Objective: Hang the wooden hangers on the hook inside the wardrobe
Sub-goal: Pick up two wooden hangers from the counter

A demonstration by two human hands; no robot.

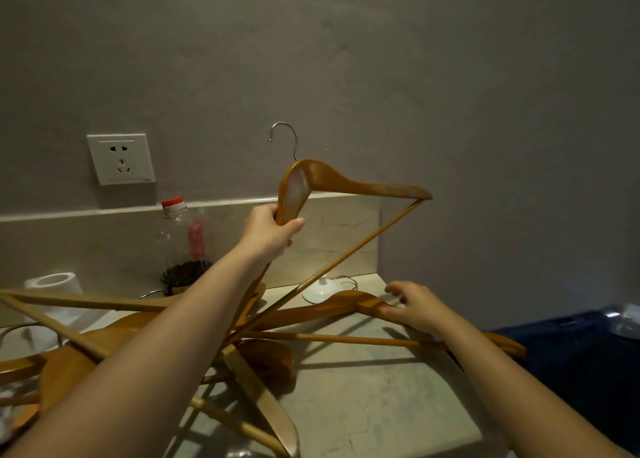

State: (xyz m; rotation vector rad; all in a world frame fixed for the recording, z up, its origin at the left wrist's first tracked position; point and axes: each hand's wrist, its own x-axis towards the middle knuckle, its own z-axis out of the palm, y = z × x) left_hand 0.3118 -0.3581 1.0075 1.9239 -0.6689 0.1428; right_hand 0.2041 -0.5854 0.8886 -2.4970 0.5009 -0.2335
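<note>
My left hand [272, 231] grips one arm of a wooden hanger [363, 184] and holds it raised above the counter, its metal hook [285, 135] pointing up against the grey wall. My right hand [414, 307] curls its fingers round the top of a second wooden hanger [332, 307] that lies on the counter. A heap of several more wooden hangers [86, 353] lies tangled on the left and in front. No wardrobe or hook for hanging is in view.
A pale stone counter [374, 405] meets a grey wall with a white power socket [120, 158]. A plastic bottle with a red cap [183, 246], a white roll [57, 284] and a small white stand [322, 291] stand at the back. Dark blue cloth [571, 350] lies at right.
</note>
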